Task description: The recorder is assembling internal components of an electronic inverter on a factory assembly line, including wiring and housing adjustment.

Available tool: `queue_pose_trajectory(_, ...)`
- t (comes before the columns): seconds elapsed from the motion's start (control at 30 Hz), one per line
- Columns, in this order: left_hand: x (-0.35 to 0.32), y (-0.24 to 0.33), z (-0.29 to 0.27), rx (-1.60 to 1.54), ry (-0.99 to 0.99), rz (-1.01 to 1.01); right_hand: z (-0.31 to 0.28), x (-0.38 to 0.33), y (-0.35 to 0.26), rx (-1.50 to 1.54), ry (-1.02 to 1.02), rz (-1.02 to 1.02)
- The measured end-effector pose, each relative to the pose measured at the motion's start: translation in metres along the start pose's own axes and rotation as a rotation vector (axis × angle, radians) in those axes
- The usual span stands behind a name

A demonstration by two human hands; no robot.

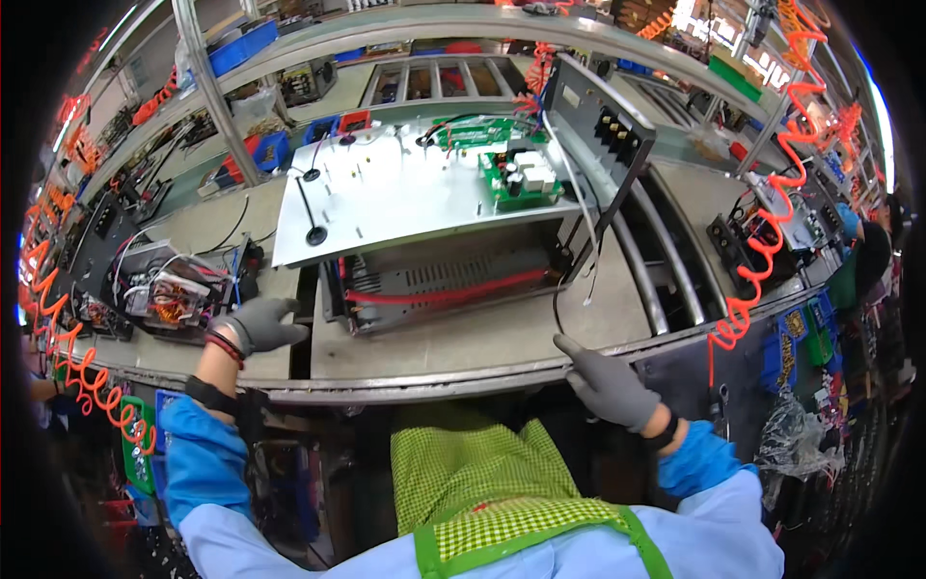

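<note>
A metal chassis (453,280) sits on the workbench in front of me, with a grey metal plate (405,193) raised over it. Green circuit boards (516,179) are mounted at the plate's right end, and a dark front panel (603,135) stands tilted beside them. Red cables run inside the chassis. My left hand (258,323), in a grey glove, rests open on the bench left of the chassis. My right hand (608,386), also gloved, hangs open at the bench's front edge, near a thin black wire (558,309) from the chassis; it holds nothing.
Another opened unit (169,294) with coils and wires lies at the left. Orange coiled air hoses (762,251) hang at right and left. Metal rails (666,261) run along the bench at right. Shelves with bins stand behind. A person in dark clothes works at far right.
</note>
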State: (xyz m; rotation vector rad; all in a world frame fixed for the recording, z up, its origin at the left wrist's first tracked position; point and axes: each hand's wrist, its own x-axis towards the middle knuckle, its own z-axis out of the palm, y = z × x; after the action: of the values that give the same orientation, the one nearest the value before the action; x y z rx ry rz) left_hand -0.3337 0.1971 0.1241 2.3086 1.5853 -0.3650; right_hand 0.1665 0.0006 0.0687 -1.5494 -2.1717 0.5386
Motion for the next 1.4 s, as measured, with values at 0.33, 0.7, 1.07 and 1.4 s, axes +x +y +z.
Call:
queue_pose_trajectory(0.33, -0.06, -0.02, -0.325, 0.441, 1.024, -0.024, -0.073, 0.003, -0.088, 1.14, -0.012, -0.024)
queue_pose_trajectory(0.7, 0.071, 0.285, -0.166, 0.323, 0.646, 1.057, -0.034, 0.052, -0.043, 0.941, 0.245, 0.001)
queue_pose_trajectory(1.07, 0.139, 0.358, -0.149, 0.426, 0.379, 0.504, 0.01, 0.15, 0.066, 1.269, 0.561, 0.276)
queue_pose_trajectory(1.4, 0.152, 0.361, -0.153, 0.261, 0.277, 0.598, 0.022, 0.184, 0.088, 1.062, 0.798, 0.173)
